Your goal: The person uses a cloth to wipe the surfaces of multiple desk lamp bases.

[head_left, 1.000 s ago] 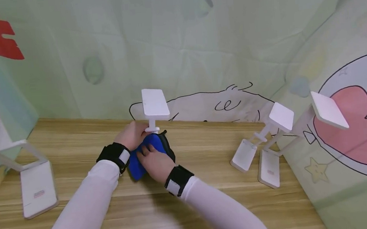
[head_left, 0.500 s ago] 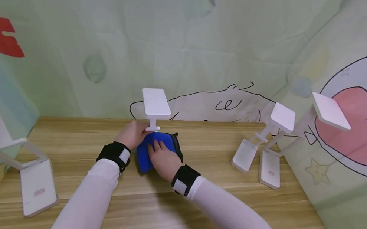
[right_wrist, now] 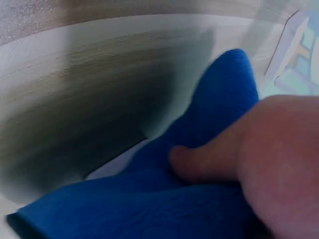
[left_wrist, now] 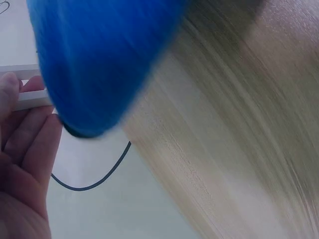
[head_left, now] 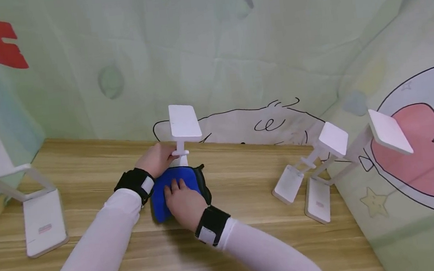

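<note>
In the head view a white folding phone stand [head_left: 185, 122] stands near the table's back edge. My left hand [head_left: 157, 160] grips its narrow hinge part; in the left wrist view the thumb and fingers pinch white bars [left_wrist: 34, 101]. A blue cloth [head_left: 174, 182] with black edging lies over the stand's lower part, hiding most of it. My right hand [head_left: 186, 205] holds this cloth from the near side, its fingers spread on top. The right wrist view shows the thumb [right_wrist: 209, 162] pushed into a fold, with a white base corner [right_wrist: 117, 167] showing beyond.
A larger white stand [head_left: 45, 222] is at the left of the wooden table [head_left: 143, 262]. Two more stands, a small one [head_left: 288, 184] and a taller one [head_left: 318, 200], stand at the right. A printed curtain [head_left: 211, 43] hangs behind the table.
My right hand slid the cloth up and right along the stand, then back down and left, uncovering some of the white below the hinge. The left hand kept its hold in place.
</note>
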`<action>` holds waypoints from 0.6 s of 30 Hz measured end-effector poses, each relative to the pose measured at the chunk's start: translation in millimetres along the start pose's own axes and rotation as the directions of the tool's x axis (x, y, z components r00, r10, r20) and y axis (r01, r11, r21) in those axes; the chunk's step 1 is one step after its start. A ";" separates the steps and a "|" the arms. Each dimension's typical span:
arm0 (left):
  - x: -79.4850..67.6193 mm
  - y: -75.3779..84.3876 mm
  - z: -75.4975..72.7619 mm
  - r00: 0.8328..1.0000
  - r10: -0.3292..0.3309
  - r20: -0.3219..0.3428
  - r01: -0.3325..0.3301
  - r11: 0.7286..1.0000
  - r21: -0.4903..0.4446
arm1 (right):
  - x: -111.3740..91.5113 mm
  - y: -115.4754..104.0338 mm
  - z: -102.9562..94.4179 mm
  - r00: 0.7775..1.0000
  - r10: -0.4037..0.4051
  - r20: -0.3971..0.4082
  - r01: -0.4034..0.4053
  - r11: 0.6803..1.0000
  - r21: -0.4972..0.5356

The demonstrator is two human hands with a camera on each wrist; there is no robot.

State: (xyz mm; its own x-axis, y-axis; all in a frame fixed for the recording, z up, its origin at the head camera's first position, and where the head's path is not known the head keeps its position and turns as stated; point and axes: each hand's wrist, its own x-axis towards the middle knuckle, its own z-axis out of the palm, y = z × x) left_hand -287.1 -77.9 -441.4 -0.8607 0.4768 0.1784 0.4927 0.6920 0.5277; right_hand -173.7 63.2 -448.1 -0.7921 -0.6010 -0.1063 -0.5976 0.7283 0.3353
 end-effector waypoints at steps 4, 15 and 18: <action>0.2 -2.3 2.7 1.000 0.004 0.001 -0.004 1.000 0.002 | 11.8 13.5 9.2 0.995 -0.031 -0.089 0.035 0.999 0.039; 1.2 -1.0 0.6 0.999 -0.002 0.042 0.003 1.000 -0.014 | 25.4 37.5 24.7 0.989 0.036 -0.145 -0.020 0.994 0.110; 1.7 0.1 -0.9 0.999 -0.010 0.048 0.010 1.000 -0.010 | 21.9 38.0 20.7 0.991 0.062 -0.117 -0.049 0.993 0.112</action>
State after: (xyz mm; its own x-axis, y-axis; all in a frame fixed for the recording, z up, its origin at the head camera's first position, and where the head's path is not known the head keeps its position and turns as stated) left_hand -288.6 -77.5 -440.3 -0.8584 0.4954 0.1333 0.4825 0.6913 0.5378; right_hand -216.3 84.5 -457.1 -0.8075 -0.5894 0.0249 -0.5685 0.7888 0.2335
